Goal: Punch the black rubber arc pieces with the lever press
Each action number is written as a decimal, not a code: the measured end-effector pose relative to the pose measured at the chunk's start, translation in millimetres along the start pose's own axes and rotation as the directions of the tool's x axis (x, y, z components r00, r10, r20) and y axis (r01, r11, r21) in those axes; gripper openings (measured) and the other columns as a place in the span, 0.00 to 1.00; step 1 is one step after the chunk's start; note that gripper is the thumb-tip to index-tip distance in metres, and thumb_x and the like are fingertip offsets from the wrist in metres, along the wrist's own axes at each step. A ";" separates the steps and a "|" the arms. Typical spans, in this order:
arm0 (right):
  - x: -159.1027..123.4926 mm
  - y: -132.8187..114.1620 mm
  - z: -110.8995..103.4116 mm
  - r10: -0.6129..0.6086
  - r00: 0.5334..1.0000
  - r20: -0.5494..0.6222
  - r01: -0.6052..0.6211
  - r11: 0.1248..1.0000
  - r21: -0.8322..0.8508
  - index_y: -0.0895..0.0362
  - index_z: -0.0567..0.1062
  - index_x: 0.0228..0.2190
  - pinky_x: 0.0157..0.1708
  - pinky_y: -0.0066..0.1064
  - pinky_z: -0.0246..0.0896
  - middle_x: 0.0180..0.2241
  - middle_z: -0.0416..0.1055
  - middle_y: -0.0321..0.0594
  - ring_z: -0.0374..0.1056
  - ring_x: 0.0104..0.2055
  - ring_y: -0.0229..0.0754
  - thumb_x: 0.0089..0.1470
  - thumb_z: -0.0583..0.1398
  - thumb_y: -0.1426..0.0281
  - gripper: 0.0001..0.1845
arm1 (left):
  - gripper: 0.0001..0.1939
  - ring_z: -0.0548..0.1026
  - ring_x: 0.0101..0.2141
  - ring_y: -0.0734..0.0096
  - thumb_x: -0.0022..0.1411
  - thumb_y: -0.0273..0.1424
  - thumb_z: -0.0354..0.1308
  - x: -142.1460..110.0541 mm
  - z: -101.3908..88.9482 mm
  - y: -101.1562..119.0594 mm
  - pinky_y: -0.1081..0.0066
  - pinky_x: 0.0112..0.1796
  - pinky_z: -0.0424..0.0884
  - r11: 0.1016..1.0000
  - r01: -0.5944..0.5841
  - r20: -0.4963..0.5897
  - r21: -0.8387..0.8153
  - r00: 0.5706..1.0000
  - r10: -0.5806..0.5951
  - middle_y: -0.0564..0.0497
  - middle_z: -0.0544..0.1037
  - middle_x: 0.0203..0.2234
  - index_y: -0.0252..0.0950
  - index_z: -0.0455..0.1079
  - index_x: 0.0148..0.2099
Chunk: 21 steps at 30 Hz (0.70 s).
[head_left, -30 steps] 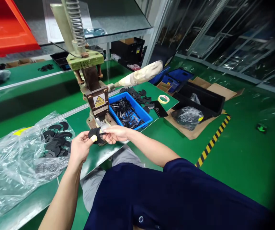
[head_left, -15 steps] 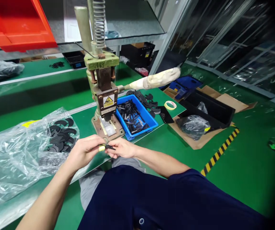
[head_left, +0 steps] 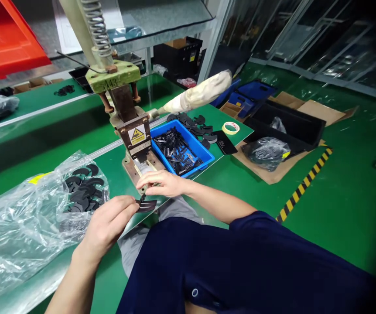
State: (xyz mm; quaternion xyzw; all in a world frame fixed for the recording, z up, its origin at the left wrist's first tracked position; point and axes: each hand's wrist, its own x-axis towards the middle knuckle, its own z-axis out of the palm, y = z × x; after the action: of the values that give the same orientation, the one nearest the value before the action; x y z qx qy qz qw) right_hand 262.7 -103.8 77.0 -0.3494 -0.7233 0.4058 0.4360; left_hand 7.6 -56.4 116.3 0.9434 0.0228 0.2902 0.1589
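Observation:
My left hand (head_left: 109, 222) is closed on the near end of a curved black plastic piece (head_left: 148, 206), which it holds over the front edge of the table. Just above it is my right hand (head_left: 165, 183), fingers bent together by the front of the press base. A small dark bit (head_left: 142, 197) shows under the right fingertips, touching the curved piece; its kind is not clear. Behind my hands stands a hand press (head_left: 138, 135) with a warning label and a wrapped lever (head_left: 197, 92). Its ram is down close to a pale block (head_left: 144, 166) on the base.
Right of the press is a blue bin (head_left: 204, 150) of small black parts. Curved black pieces (head_left: 194, 125), a flat black item (head_left: 225, 143) and a tape roll (head_left: 230, 127) lie beyond. A clear plastic bag (head_left: 37, 222) with more curved pieces (head_left: 85, 189) lies left.
The curved piece has turned to show its broad face. My right hand has shifted from gripping its end to above it, nearer the press base. The view has tilted slightly.

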 end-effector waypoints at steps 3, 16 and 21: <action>6.6 0.5 -1.8 -0.147 0.987 0.068 0.153 0.983 -0.096 0.60 0.78 0.44 0.50 0.35 0.68 0.44 0.77 0.49 0.72 0.47 0.40 0.61 0.60 0.64 0.15 | 0.16 0.78 0.48 0.62 0.67 0.21 0.55 -1.0 -1.3 2.4 0.63 0.49 0.76 0.997 -0.030 0.009 0.069 1.000 0.030 0.42 0.79 0.44 0.36 0.70 0.55; 11.4 -4.2 18.7 -0.292 0.931 0.220 0.347 0.894 -0.284 0.62 0.78 0.38 0.47 0.29 0.70 0.38 0.78 0.50 0.74 0.42 0.39 0.64 0.54 0.68 0.14 | 0.15 0.79 0.46 0.61 0.68 0.21 0.51 -0.7 -10.6 10.8 0.63 0.47 0.79 0.975 -0.131 0.053 0.180 0.991 0.124 0.43 0.80 0.41 0.34 0.68 0.55; 11.8 -0.4 24.5 -0.196 0.962 0.189 0.245 0.926 -0.289 0.59 0.78 0.41 0.50 0.29 0.70 0.41 0.79 0.48 0.74 0.45 0.39 0.65 0.54 0.66 0.15 | 0.16 0.79 0.46 0.61 0.68 0.22 0.52 -11.3 -5.6 4.7 0.63 0.47 0.78 0.979 -0.073 0.052 0.190 0.997 0.065 0.43 0.80 0.43 0.35 0.68 0.56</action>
State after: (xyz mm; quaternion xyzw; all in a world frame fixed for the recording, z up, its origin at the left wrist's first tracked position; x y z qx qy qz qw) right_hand 235.8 -100.8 74.3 -0.2969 -0.8445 0.2619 0.3607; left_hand -5.1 -60.8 116.0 0.9609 0.0142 0.2704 0.0576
